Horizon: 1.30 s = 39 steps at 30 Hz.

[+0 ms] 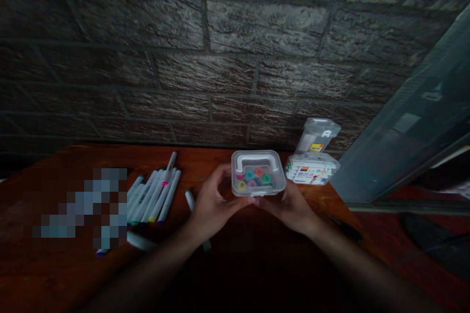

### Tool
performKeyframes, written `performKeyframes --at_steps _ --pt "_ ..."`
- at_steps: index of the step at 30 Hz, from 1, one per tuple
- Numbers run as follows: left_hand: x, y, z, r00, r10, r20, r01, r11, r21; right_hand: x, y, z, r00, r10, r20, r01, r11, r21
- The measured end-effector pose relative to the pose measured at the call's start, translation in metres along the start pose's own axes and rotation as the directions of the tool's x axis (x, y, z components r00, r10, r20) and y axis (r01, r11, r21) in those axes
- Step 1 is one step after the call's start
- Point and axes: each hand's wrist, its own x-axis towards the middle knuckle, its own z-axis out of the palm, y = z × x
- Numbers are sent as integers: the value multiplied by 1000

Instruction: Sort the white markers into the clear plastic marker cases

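Between both hands is a small clear plastic box with a white handle on its lid. Through the lid, several colourful round marker ends show in pink, teal, orange, green and yellow. My left hand wraps round the box's left side, its thumb at the front edge. Around the right side curls my right hand, its thumb meeting the other near the front latch. The fingers behind the box are hidden. Left of my left hand, a loose marker lies partly under the forearm.
Several white markers lie side by side on the wooden table. Blurred blocks cover part of the left side. At the right back stand a marker set in a clear case and a taller clear container, near the brick wall.
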Motion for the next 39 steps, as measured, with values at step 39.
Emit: performKeyframes --at_steps 39 --pt "-2 4 2 999 37 -11 -38 999 -16 39 -137 -33 781 -464 419 588 320 -742"
